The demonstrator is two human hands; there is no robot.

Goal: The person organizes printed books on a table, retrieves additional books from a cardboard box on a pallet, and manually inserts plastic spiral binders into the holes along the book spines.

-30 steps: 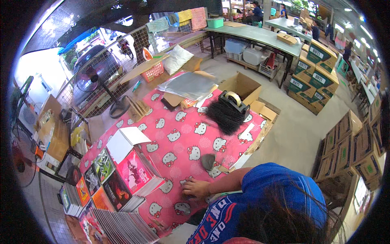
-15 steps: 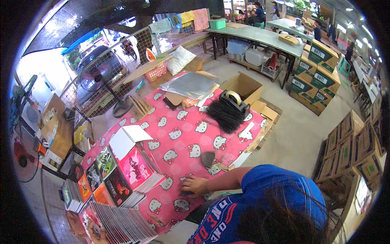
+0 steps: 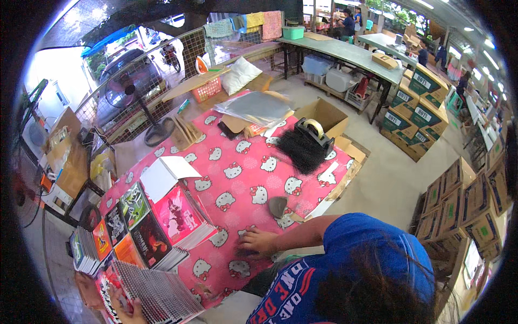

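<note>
At the near left of the pink tablecloth leans a long row of spiral notebooks [image 3: 156,289], their wire bindings facing up. My left hand [image 3: 128,312] rests on the cover at the row's near end, its fingers apart. Beyond the row stand stacks of notebooks with green, black, orange and pink covers [image 3: 177,215]. My right hand [image 3: 258,241] lies low on the tablecloth [image 3: 226,201], fingers curled over a small dark thing that I cannot make out. A grey, rounded lump [image 3: 278,206] sits just beyond that hand, apart from it.
A tape dispenser [image 3: 313,132] stands by a heap of black bristly strands [image 3: 295,153] at the far right of the table. Plastic sheets [image 3: 256,109] lie at the far edge. An open carton [image 3: 329,116] is behind the dispenser. Stacked cartons [image 3: 415,110] stand on the floor.
My left hand has shifted slightly on the notebook cover, with more of its fingers showing. My right hand stays in nearly the same place. The view has turned a little.
</note>
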